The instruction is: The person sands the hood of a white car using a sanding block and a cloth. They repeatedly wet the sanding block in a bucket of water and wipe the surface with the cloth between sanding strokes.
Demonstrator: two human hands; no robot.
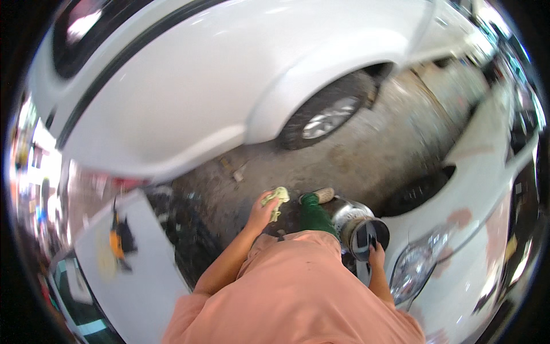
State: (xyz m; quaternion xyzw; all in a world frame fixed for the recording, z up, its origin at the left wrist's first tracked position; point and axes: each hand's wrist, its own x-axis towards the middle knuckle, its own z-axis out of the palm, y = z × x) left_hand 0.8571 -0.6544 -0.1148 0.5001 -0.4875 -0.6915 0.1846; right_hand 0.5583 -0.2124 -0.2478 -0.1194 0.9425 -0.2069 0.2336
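While the left hand point(260, 211) bunches a soft, light yellow-green cloth point(276, 198), fingers closed, the right hand point(376, 255) wraps a heavy-looking, rigid polisher point(360, 228) from behind.

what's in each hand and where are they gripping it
Left hand holds a yellow-green cloth, bunched at its lower end. Right hand grips a round polisher at its dark near end.

Single head-worn fisheye view, looking steeply down, close over the torso, garage floor point(366, 149) farther below
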